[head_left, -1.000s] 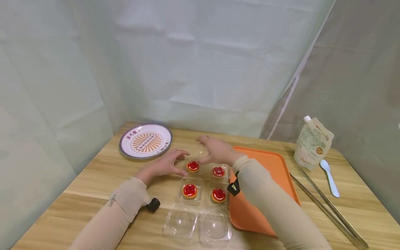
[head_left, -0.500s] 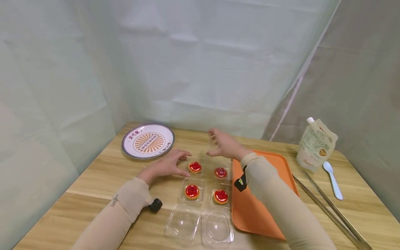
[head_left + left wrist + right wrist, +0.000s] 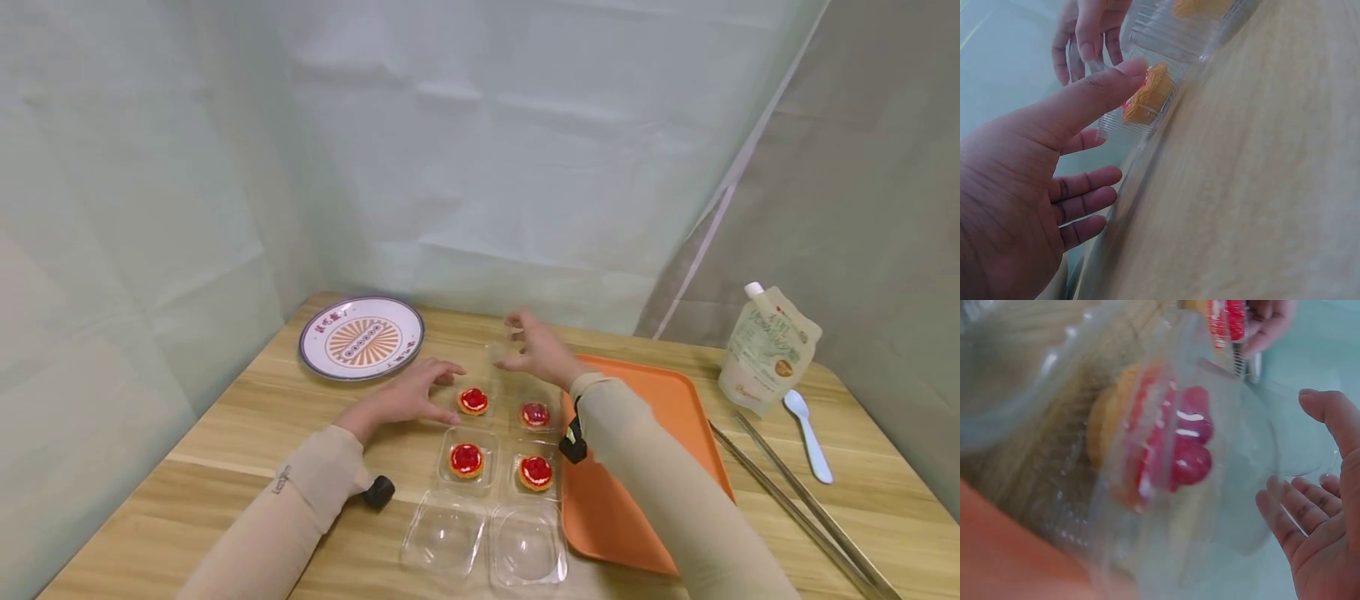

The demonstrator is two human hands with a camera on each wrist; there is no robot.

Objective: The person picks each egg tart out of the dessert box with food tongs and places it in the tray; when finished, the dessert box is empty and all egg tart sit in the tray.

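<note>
In the head view, several red-topped tarts sit in clear plastic boxes; the far left tart [image 3: 473, 402] lies between my two hands. My left hand [image 3: 412, 392] is beside that box, thumb and fingers straight and spread. The left wrist view has the thumb overlapping the box [image 3: 1163, 103]. My right hand [image 3: 542, 350] is behind the far right tart [image 3: 535, 416], its thumb and fingers holding a clear lid [image 3: 497, 353] at the edge. In the right wrist view, the far right tart's closed box [image 3: 1175, 344] fills the foreground, with the right hand [image 3: 1329, 519] behind it.
Nearest me lie two clear lids, left [image 3: 446, 533] and right [image 3: 528, 546]. An orange tray [image 3: 622, 533] is under my right forearm. Farther right are metal tongs [image 3: 813, 512], a pale blue spoon [image 3: 813, 442] and a spouted pouch [image 3: 768, 350]. A patterned plate [image 3: 362, 338] stands back left.
My right hand has moved back and right from over the far left tart, then slightly left again, with the clear lid. My left hand stays beside the box. The head view has shifted slightly.
</note>
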